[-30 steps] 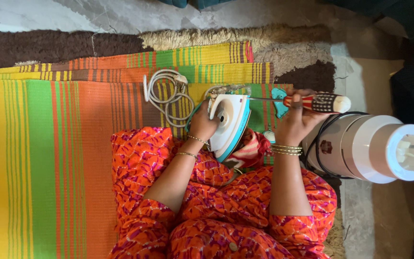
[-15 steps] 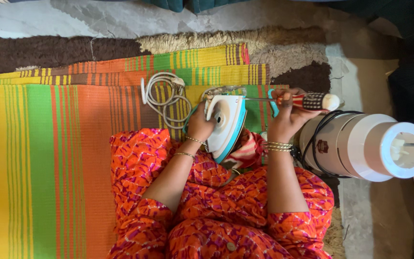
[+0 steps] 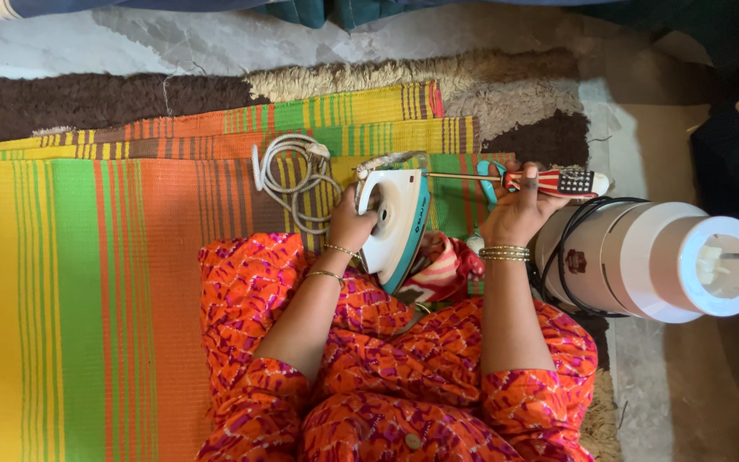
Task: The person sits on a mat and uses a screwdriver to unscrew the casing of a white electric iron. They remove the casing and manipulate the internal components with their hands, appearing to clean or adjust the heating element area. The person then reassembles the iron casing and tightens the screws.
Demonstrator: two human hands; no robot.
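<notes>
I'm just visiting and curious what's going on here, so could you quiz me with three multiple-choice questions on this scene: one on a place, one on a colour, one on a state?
1. Where does the coiled cord lie?
A. on the striped mat
B. on the white appliance
C. in the lap

2. What colour is the iron?
A. black
B. white with teal trim
C. yellow

3. What is the right hand doing?
A. resting open
B. gripping a screwdriver
C. holding the cord

Answers:
1 A, the cord rests on the striped mat beside the left hand.
2 B, its body is white, edged teal.
3 B, the fingers wrap the screwdriver, whose tip points at the iron.
</notes>
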